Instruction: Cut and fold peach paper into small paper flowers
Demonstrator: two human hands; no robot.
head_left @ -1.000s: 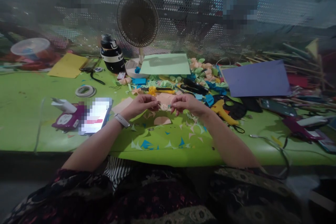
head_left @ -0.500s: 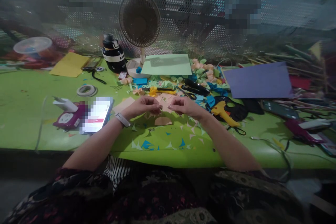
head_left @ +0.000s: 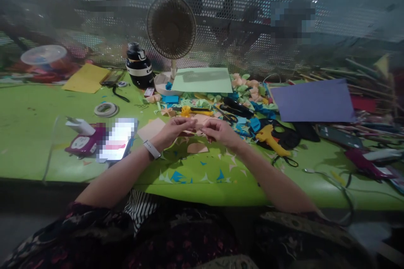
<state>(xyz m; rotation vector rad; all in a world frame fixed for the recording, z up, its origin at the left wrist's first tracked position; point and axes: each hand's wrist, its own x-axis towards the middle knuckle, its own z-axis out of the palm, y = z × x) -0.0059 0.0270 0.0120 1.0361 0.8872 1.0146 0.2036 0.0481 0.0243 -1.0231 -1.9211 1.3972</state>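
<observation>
Between my two hands is a small piece of peach paper [head_left: 199, 121], pinched from both sides above the table. My left hand [head_left: 176, 129], with a pale band on its wrist, closes thumb and fingers on the paper's left part. My right hand [head_left: 220, 133] pinches its right part. The fingers hide much of the paper's shape. Just below lies a peach half-round paper piece [head_left: 198, 148]. Left of my left hand rests a flat peach sheet [head_left: 152, 129]. Blue, green and peach paper scraps [head_left: 177, 176] are scattered in front of me.
A fan [head_left: 172, 27], a black bottle [head_left: 139, 69] and a green sheet [head_left: 203, 80] stand at the back. A yellow glue gun [head_left: 272, 139] and a purple sheet [head_left: 314, 100] lie right. A phone [head_left: 118, 138], tape roll [head_left: 106, 109] and maroon power strip [head_left: 82, 145] are left.
My hands have come closer together on the peach paper, and the right hand has turned slightly inward. The whole view has shifted a little.
</observation>
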